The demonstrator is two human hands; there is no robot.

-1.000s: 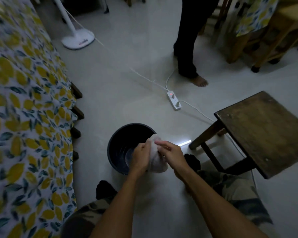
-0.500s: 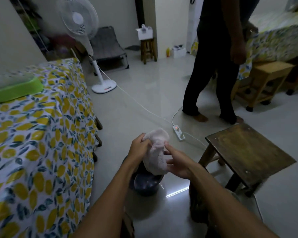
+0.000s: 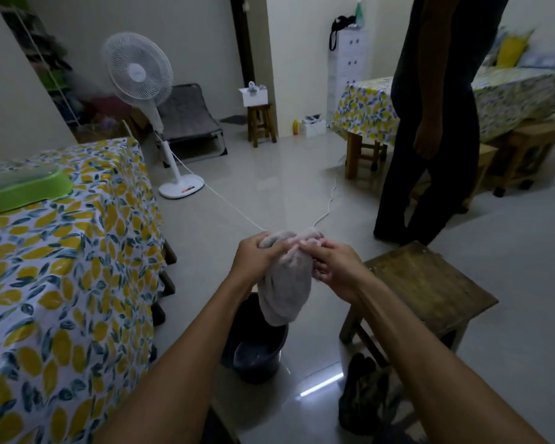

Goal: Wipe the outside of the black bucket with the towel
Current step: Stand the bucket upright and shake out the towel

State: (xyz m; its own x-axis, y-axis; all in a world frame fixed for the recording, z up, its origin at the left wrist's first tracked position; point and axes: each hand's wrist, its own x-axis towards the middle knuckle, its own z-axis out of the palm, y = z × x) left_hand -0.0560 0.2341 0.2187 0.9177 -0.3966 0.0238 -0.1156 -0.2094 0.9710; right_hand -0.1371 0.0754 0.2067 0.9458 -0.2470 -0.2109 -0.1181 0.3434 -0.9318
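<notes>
A pale towel [image 3: 285, 283] hangs bunched in front of me, held at its top by both hands. My left hand [image 3: 257, 256] grips its upper left part, and my right hand [image 3: 330, 262] pinches its upper right edge. Below the towel, the black bucket [image 3: 257, 354] stands upright on the floor between my forearms, with a little water showing inside. The towel's lower end hides part of the bucket's rim, and it does not touch the bucket's outside.
A wooden stool [image 3: 430, 290] stands close on the right. A table with a lemon-print cloth [image 3: 64, 267] and a green tray [image 3: 23, 190] fills the left. A person in dark clothes [image 3: 430, 123] stands ahead right. A white fan [image 3: 151, 100] and its cord cross the floor.
My view has risen from looking down into the bucket to looking across the room. Both hands have lifted the towel up out of the bucket and now hold it higher.
</notes>
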